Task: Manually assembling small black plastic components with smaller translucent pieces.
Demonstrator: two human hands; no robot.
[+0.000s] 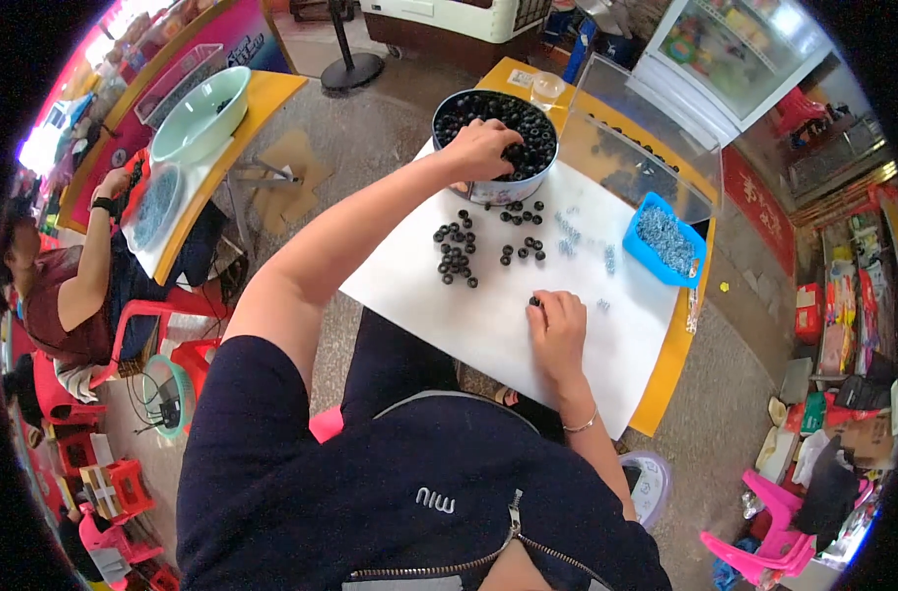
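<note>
My left hand (483, 148) reaches into a round tin (444, 165) heaped with black ring-shaped pieces (473, 103). Its fingers and thumb are apart over the pile, their tips partly lost among the pieces. Lower on the white board (508, 320), my right hand (559, 330) rests near the front edge, thumb and fingers closed on a small black ring-shaped piece (534, 301). Between the hands lie loose black pieces (456, 258) in small clusters. Small clear bluish parts (569, 236) are scattered to their right.
A blue tray (687, 280) of clear bluish parts stands on the board's right side. Behind it sits a transparent bin (656, 113) and, near the tin, a clear cup (547, 91). At left, another person (69, 286) works at a yellow-edged table with a pale green basin (198, 128).
</note>
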